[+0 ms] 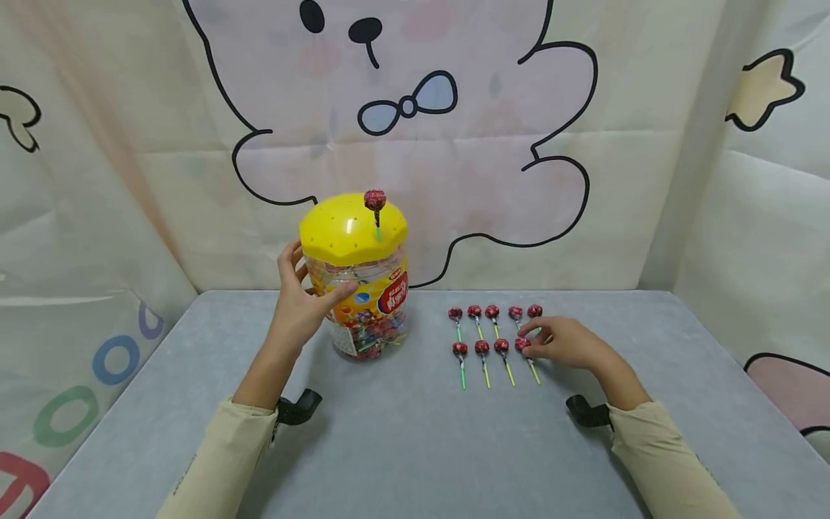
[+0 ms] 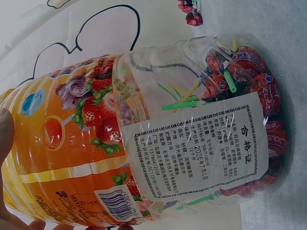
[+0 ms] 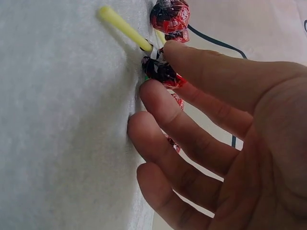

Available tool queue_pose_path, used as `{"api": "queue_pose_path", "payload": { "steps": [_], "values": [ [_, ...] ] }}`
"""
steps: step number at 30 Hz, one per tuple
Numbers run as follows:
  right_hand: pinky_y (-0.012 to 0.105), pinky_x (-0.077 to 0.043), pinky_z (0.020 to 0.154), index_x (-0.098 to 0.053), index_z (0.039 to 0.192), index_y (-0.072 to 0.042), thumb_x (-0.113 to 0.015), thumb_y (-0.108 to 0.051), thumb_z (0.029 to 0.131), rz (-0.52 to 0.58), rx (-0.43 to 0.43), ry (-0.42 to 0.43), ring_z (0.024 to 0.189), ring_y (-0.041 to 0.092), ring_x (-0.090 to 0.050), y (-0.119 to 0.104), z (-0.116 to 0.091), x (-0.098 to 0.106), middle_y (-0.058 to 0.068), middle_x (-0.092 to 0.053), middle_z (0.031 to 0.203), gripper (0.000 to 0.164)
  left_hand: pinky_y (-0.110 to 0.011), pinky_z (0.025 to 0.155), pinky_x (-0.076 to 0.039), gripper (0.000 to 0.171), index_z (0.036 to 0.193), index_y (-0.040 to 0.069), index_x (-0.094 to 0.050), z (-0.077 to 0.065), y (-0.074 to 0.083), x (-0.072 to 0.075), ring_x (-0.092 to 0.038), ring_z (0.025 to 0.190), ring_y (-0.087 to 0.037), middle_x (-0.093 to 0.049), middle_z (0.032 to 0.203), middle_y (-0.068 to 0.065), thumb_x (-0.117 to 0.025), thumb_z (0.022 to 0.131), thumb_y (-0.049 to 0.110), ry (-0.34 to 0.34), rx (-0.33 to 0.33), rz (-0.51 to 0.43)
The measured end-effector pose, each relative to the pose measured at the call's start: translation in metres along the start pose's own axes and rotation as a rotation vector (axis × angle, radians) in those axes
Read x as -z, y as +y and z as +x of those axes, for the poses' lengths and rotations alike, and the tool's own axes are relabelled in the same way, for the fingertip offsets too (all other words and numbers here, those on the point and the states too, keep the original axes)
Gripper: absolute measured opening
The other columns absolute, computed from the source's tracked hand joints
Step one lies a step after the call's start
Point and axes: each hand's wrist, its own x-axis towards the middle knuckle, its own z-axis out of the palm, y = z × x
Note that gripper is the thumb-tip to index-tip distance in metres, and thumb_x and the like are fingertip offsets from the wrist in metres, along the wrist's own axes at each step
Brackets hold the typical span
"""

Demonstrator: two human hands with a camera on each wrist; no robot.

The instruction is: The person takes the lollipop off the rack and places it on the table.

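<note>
My left hand grips the side of a clear plastic jar with a yellow lid. Its thumb lies across the front label, and other fingers reach behind. One red-wrapped lollipop stands upright on the lid. Through the jar's wall, several more lollipops show at the bottom. At the near right end of two rows, my right hand pinches the wrapped head of a lollipop between thumb and finger. Its yellow stick points away from the palm in the right wrist view.
Several lollipops lie in two rows on the grey table, heads toward the back, including one with a green stick at the near left. A printed curtain hangs behind the table, with others at both sides.
</note>
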Motion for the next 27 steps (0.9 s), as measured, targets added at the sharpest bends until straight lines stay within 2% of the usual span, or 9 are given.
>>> {"api": "queue_pose_path", "payload": {
  "steps": [7,27],
  "values": [
    [0.031,-0.046,0.067,-0.068,0.118,-0.011,-0.074,-0.029,0.089,-0.017,0.001,0.006,0.091,0.021,-0.062,-0.0023,0.0011,0.0014,0.008,-0.072,0.101,0.034,-0.061,0.115,-0.034,0.102,0.154,0.035,-0.002,-0.0005,0.0015,0.0007,-0.016,0.151,-0.028,-0.005,0.165,0.002,-0.078,0.086,0.032,0.007,-0.011,0.001],
    [0.031,-0.045,0.064,-0.068,0.115,-0.01,-0.073,-0.029,0.091,0.001,-0.018,0.012,0.088,0.021,-0.06,0.0012,0.002,-0.0009,0.008,-0.071,0.1,0.031,-0.061,0.114,-0.035,0.103,0.154,0.036,-0.001,-0.0011,0.0002,0.0004,-0.015,0.151,-0.027,-0.004,0.165,0.004,-0.078,0.086,0.033,0.003,-0.006,0.001]
  ]
}}
